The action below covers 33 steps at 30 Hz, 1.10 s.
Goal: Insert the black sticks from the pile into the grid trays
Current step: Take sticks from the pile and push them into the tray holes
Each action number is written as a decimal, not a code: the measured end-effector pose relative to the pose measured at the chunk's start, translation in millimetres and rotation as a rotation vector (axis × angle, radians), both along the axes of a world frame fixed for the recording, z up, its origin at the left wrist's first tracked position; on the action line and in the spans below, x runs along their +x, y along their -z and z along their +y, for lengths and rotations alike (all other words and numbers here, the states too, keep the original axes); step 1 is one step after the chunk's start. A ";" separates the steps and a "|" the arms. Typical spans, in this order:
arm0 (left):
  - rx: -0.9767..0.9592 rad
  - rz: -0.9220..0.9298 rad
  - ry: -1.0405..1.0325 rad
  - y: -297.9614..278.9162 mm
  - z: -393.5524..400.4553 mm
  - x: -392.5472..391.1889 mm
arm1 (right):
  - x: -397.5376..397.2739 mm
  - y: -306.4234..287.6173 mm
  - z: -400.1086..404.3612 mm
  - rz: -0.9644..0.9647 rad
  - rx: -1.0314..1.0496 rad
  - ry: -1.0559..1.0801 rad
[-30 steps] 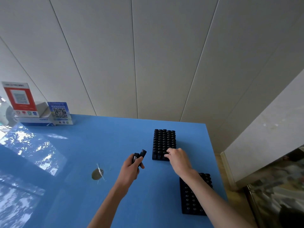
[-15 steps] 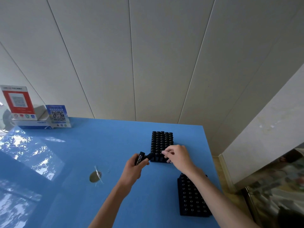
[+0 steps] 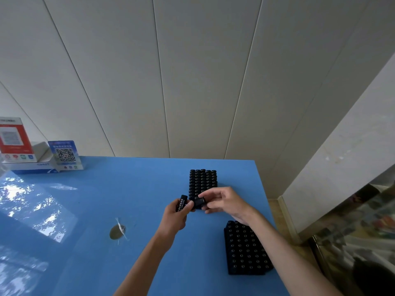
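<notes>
1. The blue desk (image 3: pixel 128 189) carries everything; its top looks glossy and hard — a dropped stick would likely roll or skid on it.
2. The near grid tray (image 3: pixel 245 248) lies by the desk's right edge, toward the near side, its cells showing round stick ends. It looks rigid and flat, so it should take a downward push without shifting much.
3. The far grid tray (image 3: pixel 202 181) sits closer to the far edge, also well filled; its near end is hidden behind the hands.
4. The left hand (image 3: pixel 176 216) curls round a few black sticks (image 3: pixel 181 202); one printed stick stands up out of the fist.
5. The right hand (image 3: pixel 224 201) pinches a single black stick (image 3: pixel 199 202) between thumb and fingertips, just beside the left hand, over the far tray's near end.
6. The sticks look short, stiff, light and smooth — probably slippery. Best held round the middle of the barrel, leaving the lower end free to enter a cell.
</notes>
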<state>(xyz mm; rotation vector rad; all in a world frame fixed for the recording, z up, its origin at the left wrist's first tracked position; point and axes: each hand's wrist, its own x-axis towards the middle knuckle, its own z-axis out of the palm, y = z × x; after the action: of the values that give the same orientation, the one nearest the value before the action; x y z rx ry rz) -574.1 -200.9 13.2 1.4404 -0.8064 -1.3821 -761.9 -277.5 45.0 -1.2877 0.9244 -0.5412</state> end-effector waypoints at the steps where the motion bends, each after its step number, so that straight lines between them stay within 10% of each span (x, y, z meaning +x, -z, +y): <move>1: 0.006 0.000 0.001 -0.3 0.0 -1.3 | -0.5 0.3 0.6 -0.001 -0.010 -0.004; 33: 0.037 -0.275 0.020 14.2 11.6 53.6 | -1.1 49.9 -16.3 0.736 -0.658 0.055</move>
<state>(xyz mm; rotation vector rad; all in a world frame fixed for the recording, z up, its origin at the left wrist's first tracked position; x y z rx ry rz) -520.5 -189.3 -1.0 1.6789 -0.9749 -1.2347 -763.0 -293.8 -4.9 -2.1371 1.4555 -0.4246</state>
